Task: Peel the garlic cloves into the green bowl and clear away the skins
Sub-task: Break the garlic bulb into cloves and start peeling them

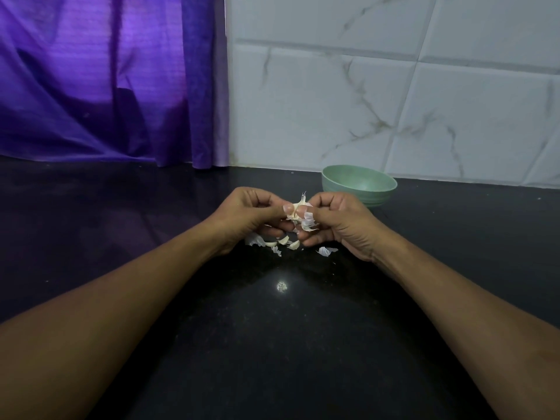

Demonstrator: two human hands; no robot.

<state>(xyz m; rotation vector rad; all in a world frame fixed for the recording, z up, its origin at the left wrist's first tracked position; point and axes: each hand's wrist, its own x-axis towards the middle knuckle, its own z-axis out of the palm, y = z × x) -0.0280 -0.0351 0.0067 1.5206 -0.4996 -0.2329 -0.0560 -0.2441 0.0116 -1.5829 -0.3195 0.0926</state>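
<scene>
We've got both hands up over the dark counter [272, 328], meeting in the middle around a piece of garlic [294, 213]. Our left hand [254, 216] has its fingers curled in, thumb pressed onto the garlic from the left. Our right hand [336, 225] pinches it from the other side, thumb tip right beside the left thumb, and a strip of papery skin [309, 222] hangs off below its fingers. A dry wisp of stem pokes up between the two hands.

Down on the counter, just under the hands, lie loose skins [256, 240] and a couple of small cloves [293, 244], with one more scrap of skin [325, 251] under the right hand.

The green bowl [333, 186] sits upright beyond the right hand, close to the tiled wall [394, 86] and apart from the garlic. A purple curtain [91, 80] hangs at back left, its hem touching the counter. A small glint of light [281, 286] shows on the counter nearer to us.
</scene>
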